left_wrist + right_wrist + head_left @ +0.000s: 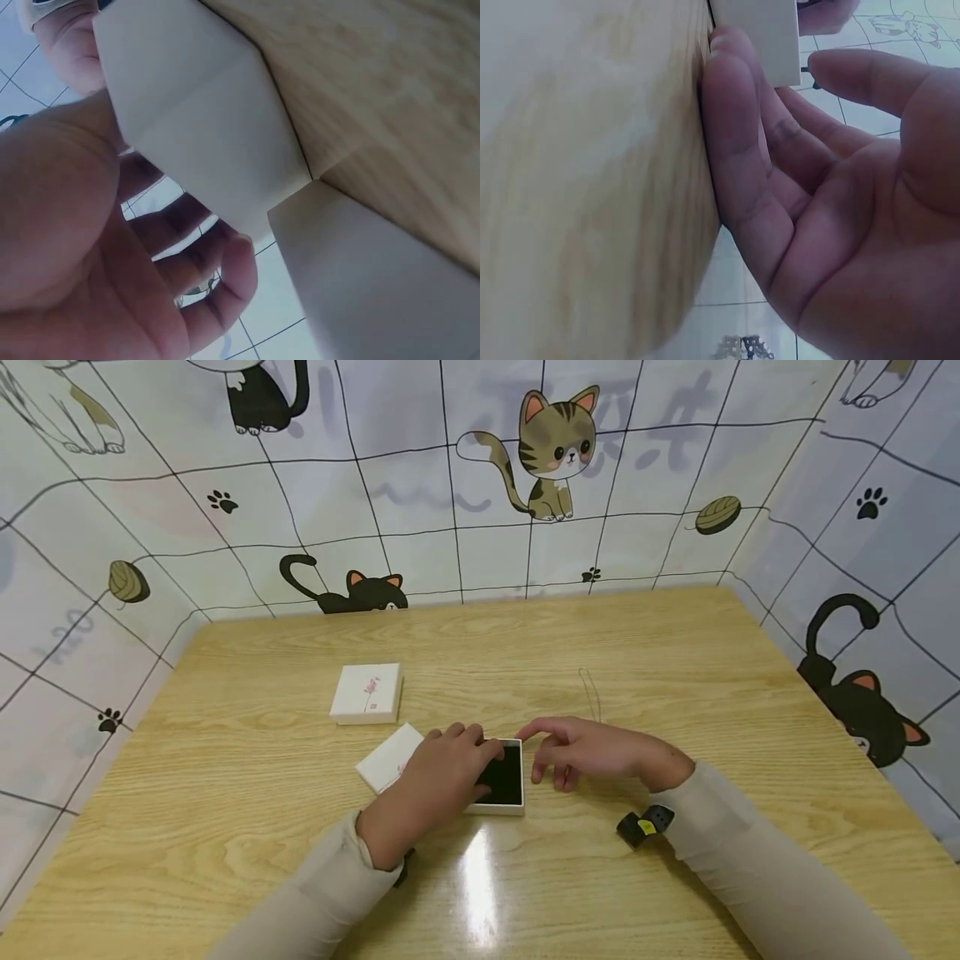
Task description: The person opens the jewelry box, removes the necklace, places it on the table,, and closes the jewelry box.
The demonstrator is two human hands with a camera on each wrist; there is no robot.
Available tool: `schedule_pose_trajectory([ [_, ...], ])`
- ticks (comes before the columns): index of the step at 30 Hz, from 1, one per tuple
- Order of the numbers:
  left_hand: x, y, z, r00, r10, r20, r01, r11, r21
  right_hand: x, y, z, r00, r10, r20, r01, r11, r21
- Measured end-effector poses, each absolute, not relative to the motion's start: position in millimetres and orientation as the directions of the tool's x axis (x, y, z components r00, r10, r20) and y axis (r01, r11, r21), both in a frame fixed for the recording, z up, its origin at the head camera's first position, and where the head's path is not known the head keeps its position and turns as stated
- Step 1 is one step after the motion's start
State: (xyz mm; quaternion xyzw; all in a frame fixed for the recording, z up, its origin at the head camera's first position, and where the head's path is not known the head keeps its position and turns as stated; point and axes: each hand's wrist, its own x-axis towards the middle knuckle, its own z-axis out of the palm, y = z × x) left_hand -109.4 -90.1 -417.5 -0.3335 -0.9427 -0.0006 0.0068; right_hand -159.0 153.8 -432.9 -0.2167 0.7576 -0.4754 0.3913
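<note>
Near the middle of the table, just in front of you, sits the open white box, black insert showing inside. Your left hand is over its left half, back of the hand up. Fingers bent but spread apart, index and thumb tips down at the insert. Left wrist view has the thumb against the box wall, other fingers loosely curved with gaps between. Can't tell if you're pinching anything there or only resting on it.

Your right hand is at the box's right side: index reaching to the far right corner, at the rim. Remaining fingers relaxed, half bent, just beside the wall; thumb apart from them in the right wrist view. No grip on that side.

Loose white lid lies at an angle left of the open box, partly under your left hand. Closed white box, pink flower print on top, sits farther back and left. Thin looped strand lies beyond your right hand.
</note>
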Motion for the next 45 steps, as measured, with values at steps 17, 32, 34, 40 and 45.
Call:
schedule_pose_trajectory([
  [17, -107.2, -103.7, -403.4, -0.780, 0.618, 0.095, 0.625, 0.777, 0.077, -158.6, 156.0, -432.8, -0.588, -0.703, -0.401, 0.088, 0.437, -0.895],
  [32, -106.4, -182.1, -386.7, -0.851, 0.523, 0.051, 0.525, 0.850, 0.053, -157.1, 159.0, -434.7, -0.599, -0.705, -0.379, 0.074, 0.423, -0.903],
  [34, -105.6, -186.3, -388.6, -0.838, 0.545, 0.041, 0.546, 0.835, 0.071, -157.1, 159.3, -434.2, -0.601, -0.703, -0.379, 0.073, 0.425, -0.902],
  [40, -103.0, -190.9, -393.8, -0.792, 0.609, -0.039, 0.598, 0.788, 0.145, -158.7, 160.1, -434.5, -0.603, -0.701, -0.381, 0.076, 0.425, -0.902],
  [45, -100.0, -189.8, -395.8, -0.759, 0.639, -0.130, 0.618, 0.768, 0.168, -159.3, 159.2, -435.8, -0.594, -0.706, -0.386, 0.096, 0.414, -0.905],
])
